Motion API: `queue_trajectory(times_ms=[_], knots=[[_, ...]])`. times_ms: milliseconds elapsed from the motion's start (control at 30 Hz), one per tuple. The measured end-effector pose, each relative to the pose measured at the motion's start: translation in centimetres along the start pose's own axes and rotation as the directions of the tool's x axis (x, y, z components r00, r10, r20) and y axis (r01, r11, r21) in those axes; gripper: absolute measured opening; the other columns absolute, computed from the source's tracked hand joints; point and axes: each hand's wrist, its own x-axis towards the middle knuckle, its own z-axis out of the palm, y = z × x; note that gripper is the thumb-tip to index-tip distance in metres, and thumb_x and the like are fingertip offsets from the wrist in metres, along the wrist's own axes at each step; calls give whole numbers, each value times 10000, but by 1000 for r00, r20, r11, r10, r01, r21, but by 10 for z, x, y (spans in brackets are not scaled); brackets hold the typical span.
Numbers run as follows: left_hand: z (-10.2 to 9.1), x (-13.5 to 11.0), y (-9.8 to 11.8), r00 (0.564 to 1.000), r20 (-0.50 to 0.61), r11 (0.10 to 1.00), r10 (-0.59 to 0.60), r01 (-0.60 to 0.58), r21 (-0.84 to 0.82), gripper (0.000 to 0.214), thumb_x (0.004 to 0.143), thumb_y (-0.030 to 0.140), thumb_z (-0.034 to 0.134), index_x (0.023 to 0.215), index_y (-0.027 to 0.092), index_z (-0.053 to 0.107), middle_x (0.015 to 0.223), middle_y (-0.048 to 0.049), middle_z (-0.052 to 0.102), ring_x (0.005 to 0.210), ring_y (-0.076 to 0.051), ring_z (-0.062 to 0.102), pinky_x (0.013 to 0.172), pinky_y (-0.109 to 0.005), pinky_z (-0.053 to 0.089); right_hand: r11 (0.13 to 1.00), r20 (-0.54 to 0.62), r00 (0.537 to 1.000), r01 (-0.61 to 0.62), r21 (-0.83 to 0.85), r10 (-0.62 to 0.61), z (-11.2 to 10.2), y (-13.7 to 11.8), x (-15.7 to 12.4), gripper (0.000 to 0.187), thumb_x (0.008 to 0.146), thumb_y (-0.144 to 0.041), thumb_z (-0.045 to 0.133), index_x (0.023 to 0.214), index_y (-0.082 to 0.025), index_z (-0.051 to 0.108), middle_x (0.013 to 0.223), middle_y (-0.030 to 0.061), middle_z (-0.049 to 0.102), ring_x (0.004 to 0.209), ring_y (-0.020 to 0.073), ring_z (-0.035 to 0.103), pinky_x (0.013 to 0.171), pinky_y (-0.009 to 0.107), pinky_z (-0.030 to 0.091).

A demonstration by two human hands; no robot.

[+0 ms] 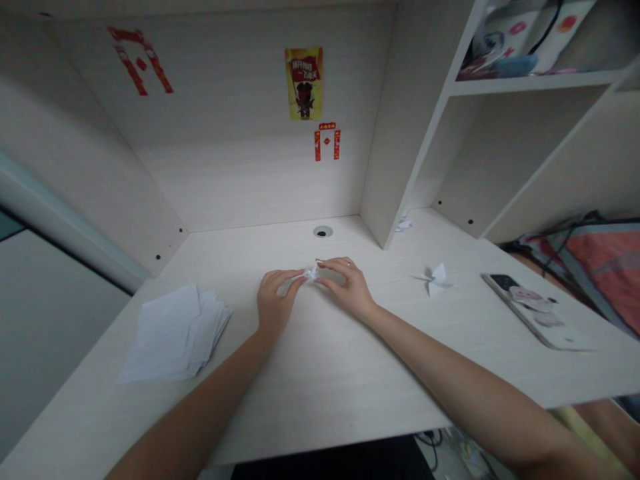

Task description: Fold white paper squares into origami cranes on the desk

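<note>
Between my two hands, above the middle of the desk, is a small folded white paper crane. My left hand pinches its left side between thumb and fingers. My right hand is closed on its right side, thumb below and fingertips above. Part of the paper is hidden by the fingertips. Another white paper crane stands on the desk to the right of my right hand. A stack of white paper sheets lies to the left of my left hand, loosely fanned.
A phone in a decorated case lies at the right of the desk. Behind my hands is a round cable hole. An upright shelf panel stands at the back right, with white folded paper beside its foot.
</note>
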Motion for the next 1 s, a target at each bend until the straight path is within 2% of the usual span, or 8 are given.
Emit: queue_trajectory(times_ms=[167,300,633,733,800,833,900,1000], knots=[[-3,3,-5,999,-19,998,40,-39,53,129,779,319,648,870,245,702,887,-16,716,876,-181,619,871,-357,446,974,-8,981,-189,122,192,5,-2,-1,211,783,-416,615,843,-244,723,792,55,655,731,187,543,684,319,411],[-3,3,-7,995,35,991,90,-93,95,109,783,305,646,854,244,701,876,-22,721,870,-189,624,865,-367,444,923,-1,949,-306,234,315,12,4,-3,239,711,-435,676,815,-226,724,808,50,679,698,175,553,649,295,398],[0,3,-11,987,97,981,131,-143,131,157,801,344,614,882,238,697,885,-33,718,870,-198,625,857,-361,447,876,-5,918,-376,302,396,20,10,-6,262,662,-453,694,731,-200,688,709,24,662,605,142,521,589,270,391],[2,5,-13,992,60,979,114,-122,165,309,782,385,624,1048,228,644,1048,-63,681,985,-232,597,917,-386,422,865,-15,906,-398,305,423,17,8,1,269,667,-462,677,717,-198,683,675,13,650,598,136,517,581,260,380],[5,7,-15,993,70,978,98,-109,180,500,752,425,644,1199,221,552,1204,-88,603,1080,-256,551,957,-405,395,862,-57,904,-383,332,423,5,5,12,261,669,-455,668,705,-197,671,689,12,646,630,136,530,608,256,384],[7,7,-17,992,88,980,86,-100,174,530,749,436,641,1221,220,532,1216,-93,591,1069,-256,553,949,-403,401,865,-78,901,-380,329,426,-5,3,20,255,662,-448,672,692,-196,659,693,10,642,641,133,532,618,253,383],[12,7,-21,987,159,983,35,-63,174,493,772,449,608,1204,221,543,1157,-86,616,1010,-247,575,927,-406,416,858,-132,881,-393,330,454,-34,-2,35,256,686,-454,635,687,-198,633,688,6,627,635,125,521,608,246,375],[17,5,-26,957,289,988,1,-46,147,398,803,465,557,1118,226,604,1103,-69,642,994,-241,585,907,-402,434,875,-223,865,-377,304,450,-90,-8,44,269,702,-465,607,687,-196,607,686,9,608,615,123,495,573,244,357]])
